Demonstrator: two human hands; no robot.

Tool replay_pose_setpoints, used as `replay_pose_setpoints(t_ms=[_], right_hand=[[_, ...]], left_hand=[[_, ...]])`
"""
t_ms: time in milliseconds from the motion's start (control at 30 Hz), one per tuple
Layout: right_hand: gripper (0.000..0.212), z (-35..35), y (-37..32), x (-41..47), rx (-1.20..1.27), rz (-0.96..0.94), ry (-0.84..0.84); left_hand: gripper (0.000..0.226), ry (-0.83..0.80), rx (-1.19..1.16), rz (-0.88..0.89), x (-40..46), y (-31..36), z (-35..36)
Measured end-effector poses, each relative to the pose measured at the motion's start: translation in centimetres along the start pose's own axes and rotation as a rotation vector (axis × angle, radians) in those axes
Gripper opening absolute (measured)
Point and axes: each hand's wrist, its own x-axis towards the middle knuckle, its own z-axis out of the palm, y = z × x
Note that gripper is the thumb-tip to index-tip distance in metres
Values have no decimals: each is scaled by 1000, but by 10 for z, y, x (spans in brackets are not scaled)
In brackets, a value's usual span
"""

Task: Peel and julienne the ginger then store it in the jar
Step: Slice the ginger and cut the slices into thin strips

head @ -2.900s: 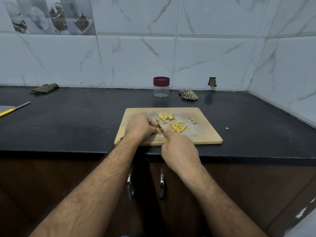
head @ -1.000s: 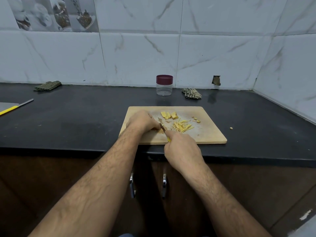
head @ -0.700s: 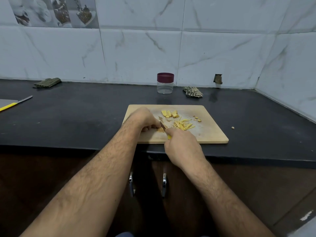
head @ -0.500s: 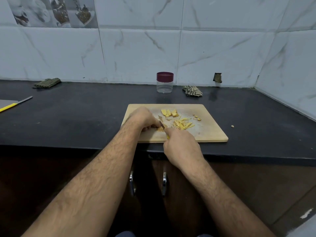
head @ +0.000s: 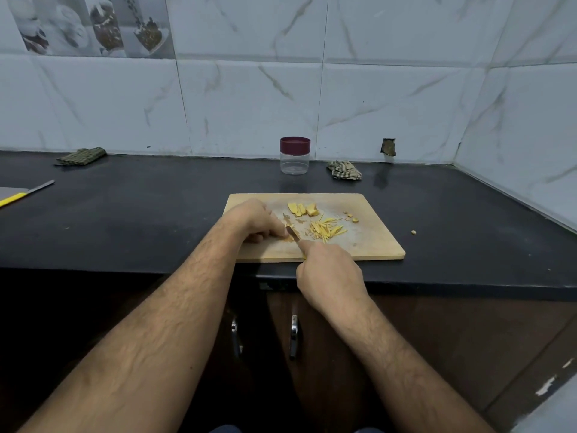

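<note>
both hands work on the cutting board. the left hand pins a ginger piece with curled fingers; the right hand grips the knife.

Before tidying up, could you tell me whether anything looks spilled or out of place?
One small ginger bit lies on the black counter, right of the cutting board. A ragged hole breaks the wall tile.

light: dim, cool, even | counter: faint sheen behind the jar | below counter: deep shadow | edges: wide-angle bowing | focus: slightly soft
</note>
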Motion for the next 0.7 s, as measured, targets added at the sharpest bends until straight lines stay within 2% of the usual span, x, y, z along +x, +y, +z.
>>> replay_pose_setpoints(t_ms=[367, 700], right_hand=[[41, 1, -2, -10, 25, -14, -10], [51, -7, 16, -28, 37, 30, 2]], left_hand=[[23, 19, 117, 26, -5, 6, 9], [17, 72, 56, 91, -8, -2, 11]])
